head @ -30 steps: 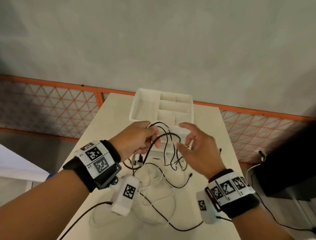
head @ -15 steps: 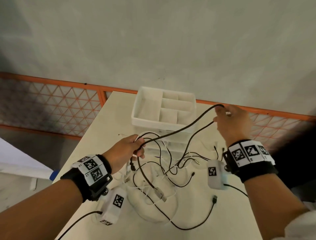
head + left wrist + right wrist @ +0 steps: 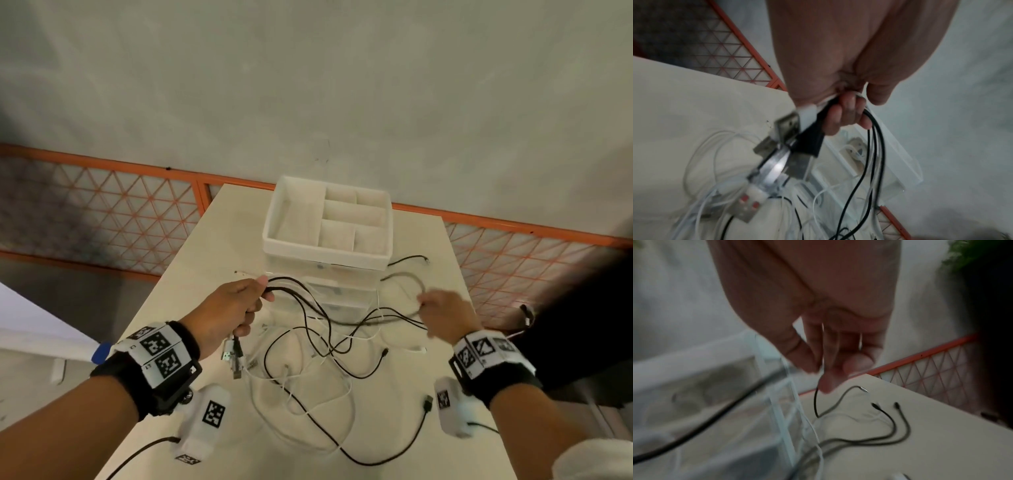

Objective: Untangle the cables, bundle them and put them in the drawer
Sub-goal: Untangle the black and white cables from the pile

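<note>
Left hand is raised above the table with its fingers curled round a bunch of black and white cables; several plug ends hang below the fist, and the left wrist view shows metal USB plugs with white and black housings just under the fingers. Right hand is held above the right part of the table, and in the right wrist view its thumb and fingertips pinch one thin black cable, which drops to the tabletop and curves away to a small plug. Between the two hands, the remaining black and white cables lie in a loose tangle on the table, with one long black strand running toward the near edge. Behind the tangle stands a clear drawer unit with a white divided tray on top; its drawers appear closed.
</note>
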`<state>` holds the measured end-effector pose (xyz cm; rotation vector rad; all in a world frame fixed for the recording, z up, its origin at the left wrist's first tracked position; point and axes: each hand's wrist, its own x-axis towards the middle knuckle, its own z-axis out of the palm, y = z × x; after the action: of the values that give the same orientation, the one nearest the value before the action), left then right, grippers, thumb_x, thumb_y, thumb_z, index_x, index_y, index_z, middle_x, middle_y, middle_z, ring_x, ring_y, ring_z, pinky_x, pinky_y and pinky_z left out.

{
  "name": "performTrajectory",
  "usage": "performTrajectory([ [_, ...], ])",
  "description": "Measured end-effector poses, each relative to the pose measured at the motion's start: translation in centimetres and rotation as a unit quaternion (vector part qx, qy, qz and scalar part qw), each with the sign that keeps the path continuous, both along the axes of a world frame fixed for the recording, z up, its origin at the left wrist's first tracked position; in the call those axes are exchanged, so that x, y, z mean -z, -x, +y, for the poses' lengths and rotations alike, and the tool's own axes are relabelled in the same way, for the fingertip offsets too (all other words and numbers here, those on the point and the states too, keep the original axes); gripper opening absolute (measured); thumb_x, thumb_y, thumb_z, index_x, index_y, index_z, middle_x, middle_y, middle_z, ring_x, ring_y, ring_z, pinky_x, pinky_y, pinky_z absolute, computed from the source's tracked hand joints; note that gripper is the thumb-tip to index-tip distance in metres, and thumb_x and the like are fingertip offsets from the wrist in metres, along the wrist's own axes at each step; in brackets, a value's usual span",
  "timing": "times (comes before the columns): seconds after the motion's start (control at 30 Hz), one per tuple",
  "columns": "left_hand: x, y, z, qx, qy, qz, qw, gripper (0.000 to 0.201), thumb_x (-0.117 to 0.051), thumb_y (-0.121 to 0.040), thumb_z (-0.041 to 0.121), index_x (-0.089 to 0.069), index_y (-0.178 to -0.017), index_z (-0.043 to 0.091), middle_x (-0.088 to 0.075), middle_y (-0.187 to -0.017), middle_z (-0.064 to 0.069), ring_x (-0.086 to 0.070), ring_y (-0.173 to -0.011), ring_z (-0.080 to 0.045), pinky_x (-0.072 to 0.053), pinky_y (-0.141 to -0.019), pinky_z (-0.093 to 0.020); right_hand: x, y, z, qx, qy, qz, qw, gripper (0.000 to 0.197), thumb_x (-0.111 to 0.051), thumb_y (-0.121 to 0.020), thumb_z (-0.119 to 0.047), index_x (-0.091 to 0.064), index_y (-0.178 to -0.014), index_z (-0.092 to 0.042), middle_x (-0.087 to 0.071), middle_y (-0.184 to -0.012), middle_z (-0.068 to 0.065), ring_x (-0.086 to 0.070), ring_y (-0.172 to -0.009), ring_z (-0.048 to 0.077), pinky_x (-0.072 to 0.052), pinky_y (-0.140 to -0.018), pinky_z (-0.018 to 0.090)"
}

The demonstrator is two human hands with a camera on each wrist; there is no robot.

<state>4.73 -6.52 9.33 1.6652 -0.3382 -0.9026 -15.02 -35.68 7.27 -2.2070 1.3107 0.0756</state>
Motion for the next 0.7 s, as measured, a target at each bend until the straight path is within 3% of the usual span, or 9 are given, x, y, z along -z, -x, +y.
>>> performTrajectory([
  [0.07, -0.8, -0.3, -0.2, -0.016, -0.002, -0.011, 1.0, 0.05, -0.042, -0.102, 0.045, -0.067, -0.098, 0.002, -0.03, -0.06, 0.003, -0.021, -0.046, -0.01, -0.018, -0.045, -0.025, 0.7, 0.4, 1.4, -0.023, -0.018, 0.061, 0.998, 0.054, -0.058, -0.08, -0.022, -0.059, -0.134, -0.029, -0.071, -0.109, 0.005, -0.066, -0.102, 0.026, -0.055, -0.093, 0.038],
  [0.13, -1.4, -0.2, -0.8, -0.017, -0.005, -0.029, 0.999, 0.047, -0.044, -0.103, 0.039, -0.071, -0.095, 0.002, -0.031, -0.059, 0.002, -0.02, -0.045, -0.01, -0.016, -0.044, -0.024, -0.6, -0.2, 3.8, -0.075, -0.031, -0.03, 0.996, 0.06, -0.065, -0.08, -0.022, -0.053, -0.139, -0.032, -0.072, -0.095, 0.0, -0.066, -0.093, 0.017, -0.055, -0.084, 0.031],
  [0.23, -2.8, 1.2, -2.3, 0.063, -0.014, -0.084, 0.994, 0.037, -0.051, -0.101, 0.03, -0.077, -0.084, 0.01, -0.037, -0.059, 0.001, -0.025, -0.047, -0.011, -0.018, -0.045, -0.024, -4.2, -2.0, 9.2, -0.191, -0.1, -0.186, 0.959, 0.072, -0.078, -0.079, -0.034, -0.039, -0.137, -0.054, -0.07, -0.07, 0.0, -0.06, -0.06, 0.004, -0.045, -0.061, 0.017],
  [0.33, -4.4, 3.0, -3.8, 0.16, -0.008, -0.183, 0.97, 0.046, -0.055, -0.099, 0.027, -0.058, -0.055, 0.014, -0.04, -0.054, 0.001, -0.03, -0.043, -0.009, -0.027, -0.046, -0.021, -4.2, -4.3, 12.8, -0.239, -0.087, -0.26, 0.931, 0.039, -0.077, -0.083, -0.034, -0.058, -0.117, -0.042, -0.061, -0.054, -0.014, -0.052, -0.047, 0.002, -0.037, -0.051, 0.01],
  [0.4, -5.4, 3.4, -3.9, 0.171, 0.001, -0.244, 0.955, 0.049, -0.054, -0.099, 0.033, -0.049, -0.054, 0.014, -0.039, -0.053, 0.0, -0.03, -0.043, -0.009, -0.028, -0.048, -0.02, -2.7, -4.9, 12.5, -0.213, -0.042, -0.247, 0.944, 0.008, -0.071, -0.087, -0.031, -0.064, -0.089, -0.03, -0.06, -0.056, -0.016, -0.053, -0.048, 0.002, -0.037, -0.053, 0.011],
  [0.47, -5.8, 2.8, -3.0, 0.147, 0.02, -0.227, 0.963, 0.05, -0.054, -0.098, 0.041, -0.05, -0.055, 0.015, -0.042, -0.053, 0.001, -0.031, -0.045, -0.01, -0.03, -0.049, -0.02, -0.8, -4.2, 9.9, -0.205, -0.06, -0.132, 0.968, 0.018, -0.071, -0.086, -0.035, -0.061, -0.074, -0.026, -0.063, -0.062, -0.01, -0.058, -0.054, 0.007, -0.045, -0.057, 0.019],
  [0.53, -5.9, 1.7, -1.6, 0.156, 0.006, -0.208, 0.966, 0.05, -0.054, -0.097, 0.046, -0.054, -0.058, 0.014, -0.044, -0.054, 0.001, -0.032, -0.048, -0.013, -0.031, -0.049, -0.023, 0.5, -2.8, 6.5, -0.198, -0.101, -0.008, 0.975, 0.019, -0.071, -0.085, -0.034, -0.062, -0.074, -0.021, -0.067, -0.064, -0.002, -0.065, -0.057, 0.017, -0.053, -0.053, 0.026],
  [0.6, -5.4, 0.8, -0.3, 0.232, -0.085, -0.231, 0.941, 0.048, -0.054, -0.096, 0.047, -0.061, -0.059, 0.018, -0.047, -0.053, 0.003, -0.035, -0.05, -0.018, -0.034, -0.048, -0.024, 1.1, -1.9, 3.3, -0.18, -0.016, 0.039, 0.983, 0.016, -0.068, -0.086, -0.035, -0.066, -0.077, -0.022, -0.073, -0.076, 0.003, -0.072, -0.076, 0.026, -0.058, -0.066, 0.034],
  [0.7, -2.4, 0.9, 0.5, 0.318, -0.215, -0.218, 0.897, 0.038, -0.056, -0.098, 0.034, -0.072, -0.063, 0.031, -0.054, -0.048, 0.012, -0.043, -0.041, -0.008, -0.037, -0.042, -0.016, 0.7, -1.8, 1.0, -0.103, 0.169, -0.071, 0.978, 0.003, -0.066, -0.09, -0.025, -0.067, -0.09, -0.028, -0.075, -0.091, 0.003, -0.069, -0.088, 0.031, -0.049, -0.073, 0.032],
])
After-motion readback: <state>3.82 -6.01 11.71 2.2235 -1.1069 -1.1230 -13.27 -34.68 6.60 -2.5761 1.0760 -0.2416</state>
